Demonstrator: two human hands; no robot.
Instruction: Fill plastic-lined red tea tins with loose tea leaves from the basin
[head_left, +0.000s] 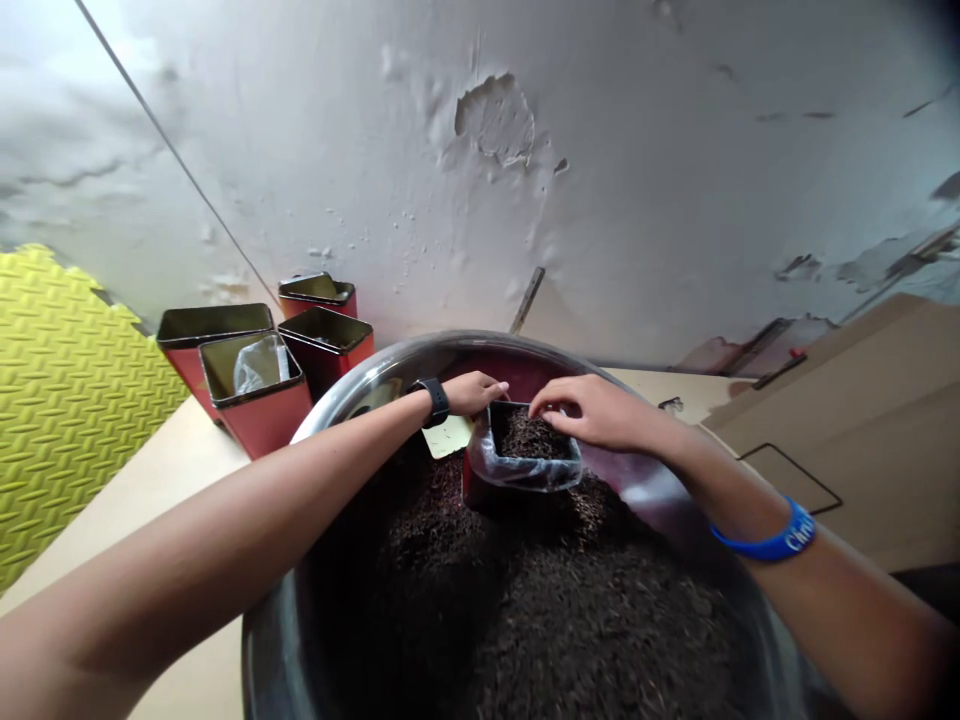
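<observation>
A red metal tin (pixel 480 488) with a clear plastic bag (pixel 517 474) folded over its rim sits in a large metal basin (pixel 289 640). Dark, dry loose leaves (pixel 531 436), like tea, fill the tin nearly to the top. My left hand (pixel 474 392) is at the tin's far left corner, its fingers closed at the rim and partly hidden. Over the tin's far right side, my right hand (pixel 589 410) has curled fingers, with thumb and fingertips close together near the bag's edge and the leaves. Whatever is between those fingertips is too small to make out.
More of the dark leaves (pixel 592 620) lie heaped in the basin, with a pale yellow card (pixel 448 437) beside the tin. Several red tins (pixel 270 410) stand on the left, one holding clear plastic (pixel 259 363). A cardboard box (pixel 825 440) stands right; a peeling wall (pixel 360 150) rises behind.
</observation>
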